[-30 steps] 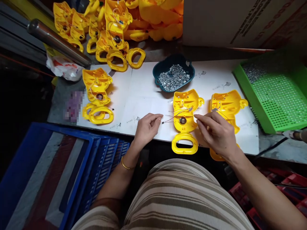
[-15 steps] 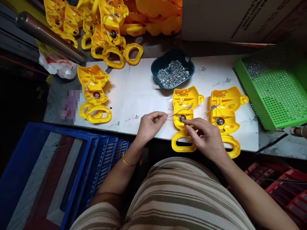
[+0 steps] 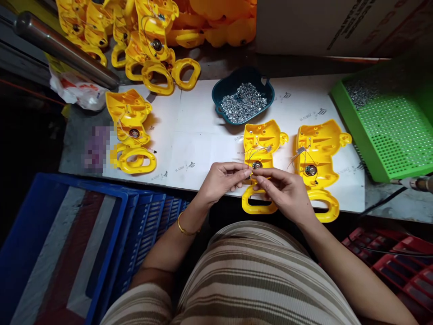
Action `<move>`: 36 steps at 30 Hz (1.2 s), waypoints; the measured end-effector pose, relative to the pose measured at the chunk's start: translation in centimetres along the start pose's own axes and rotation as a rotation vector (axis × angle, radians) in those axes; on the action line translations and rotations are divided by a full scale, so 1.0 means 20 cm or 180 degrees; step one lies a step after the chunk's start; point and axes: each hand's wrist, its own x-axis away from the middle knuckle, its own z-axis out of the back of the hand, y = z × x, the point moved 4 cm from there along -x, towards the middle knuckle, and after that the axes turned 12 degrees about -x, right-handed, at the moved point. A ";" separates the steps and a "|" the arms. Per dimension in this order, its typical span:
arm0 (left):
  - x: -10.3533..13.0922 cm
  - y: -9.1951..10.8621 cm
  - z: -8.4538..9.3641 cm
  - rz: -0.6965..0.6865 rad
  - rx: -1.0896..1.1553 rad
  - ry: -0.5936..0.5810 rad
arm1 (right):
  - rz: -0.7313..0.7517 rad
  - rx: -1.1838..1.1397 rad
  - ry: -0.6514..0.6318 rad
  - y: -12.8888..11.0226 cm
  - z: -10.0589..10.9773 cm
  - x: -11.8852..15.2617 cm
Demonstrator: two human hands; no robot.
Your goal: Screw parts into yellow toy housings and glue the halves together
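A yellow plastic shell [image 3: 262,140] with a round speaker, thin wires and a ring handle lies in front of me. Over its lower left part, my left hand [image 3: 230,178] pinches a thin wire between thumb and forefinger. Fingertips nearly touching it, my right hand [image 3: 274,180] is closed in a pinch beside the speaker; what it holds is too small to name. Another yellow shell [image 3: 320,153] with speaker and wires rests just to the right. A third yellow shell [image 3: 130,113] lies at the left of the white sheet [image 3: 189,135].
A dark teal bowl [image 3: 219,97] of small screws stands behind the shells. At the right is a green perforated basket [image 3: 392,135] with metal pieces. Yellow shells [image 3: 155,40] are piled at the back left. Blue crates [image 3: 131,234] and red crates [image 3: 395,257] flank my body.
My left hand has moved right with the wire, up to my right hand. My right hand has shifted slightly left. The camera view has shifted a little.
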 end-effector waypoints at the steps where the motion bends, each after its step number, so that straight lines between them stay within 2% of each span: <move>1: 0.00 0.01 -0.02 0.0008 0.0134 -0.0006 | -0.0095 -0.0166 0.0016 0.00 -0.01 -0.01; 4: -0.01 0.01 -0.05 -0.0007 0.0355 0.0015 | -0.0128 -0.0235 0.0082 0.00 -0.01 -0.03; 9: 0.00 0.00 -0.09 -0.0085 0.0195 0.0085 | 0.0042 -0.0077 0.0138 0.02 0.03 -0.05; 11: 0.02 0.01 -0.10 -0.0283 -0.0007 0.0168 | 0.0259 0.0122 0.0162 0.02 0.04 -0.06; 14: 0.05 0.05 -0.11 -0.0924 -0.0688 0.0320 | 0.0504 0.0542 0.0054 0.01 0.05 -0.07; 17: 0.09 0.09 -0.08 -0.1538 -0.1548 0.0826 | 0.0528 0.0802 0.0118 0.00 0.08 -0.06; 19: 0.12 0.09 -0.04 -0.1752 -0.1945 0.1332 | 0.0471 0.0877 0.0287 -0.02 0.13 -0.06; 21: 0.14 0.07 -0.01 -0.1835 -0.2309 0.1596 | 0.0435 0.1061 0.0388 -0.04 0.17 -0.05; 24: 0.16 0.01 -0.03 -0.1786 -0.2885 0.1414 | 0.0505 0.1474 0.0229 -0.05 0.17 -0.04; 28: 0.18 -0.04 -0.09 -0.1547 -0.3275 0.1169 | 0.0826 0.1960 -0.0127 -0.04 0.11 -0.03; 36: 0.16 -0.04 -0.13 -0.1567 -0.3298 0.1007 | 0.1311 0.2600 -0.0001 -0.01 0.07 0.00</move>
